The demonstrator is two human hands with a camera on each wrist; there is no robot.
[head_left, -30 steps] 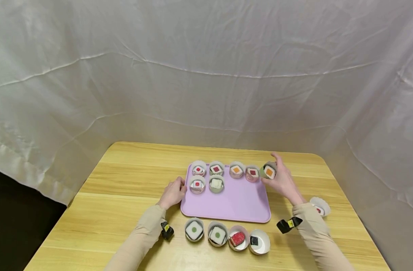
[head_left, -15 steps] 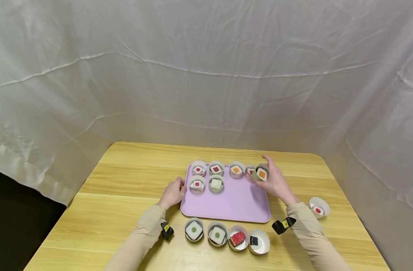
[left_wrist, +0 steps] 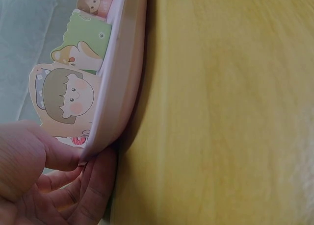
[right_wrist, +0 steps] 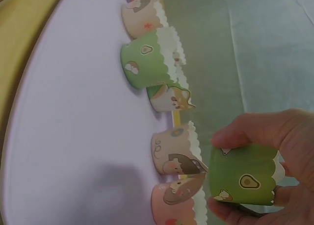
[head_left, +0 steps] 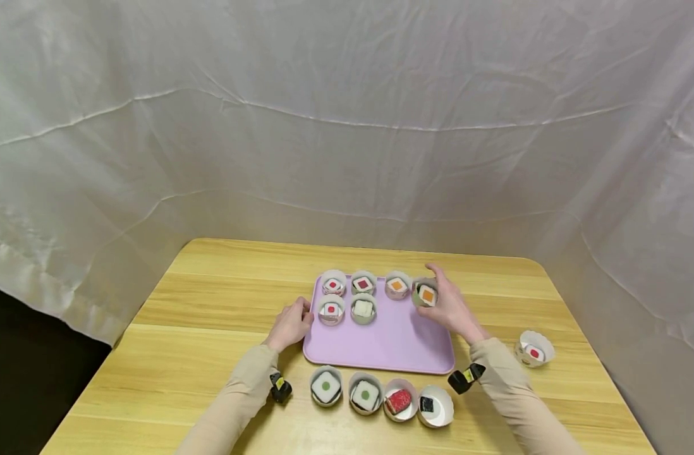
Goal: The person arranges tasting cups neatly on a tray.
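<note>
My right hand (head_left: pixel 448 307) grips a green paper baking cup (right_wrist: pixel 243 173) between thumb and fingers. Inside that cup lies a white sushi-like piece (head_left: pixel 428 295) with an orange centre. Hand and cup hover over the back right corner of the lilac tray (head_left: pixel 392 344), hiding a pink cup (right_wrist: pixel 174 205) there in the head view. At the tray's left edge, my left hand (head_left: pixel 291 324) pinches the rim, thumb above and fingers below in the left wrist view. Further filled cups stand on the tray, among them one with an orange-centred piece (head_left: pixel 397 285).
Before the tray's front edge is a row of cups: two with green-centred pieces (head_left: pixel 327 385), one with a red piece (head_left: pixel 399 401), one with a small black piece (head_left: pixel 426 404). Another cup (head_left: pixel 535 349) stands on the wooden table (head_left: pixel 199 341) at right. Cloth hangs behind.
My right hand has carried the green cup leftward, from beyond the tray's right edge to over its back corner, covering the pink cup there. The left hand stays at the rim.
</note>
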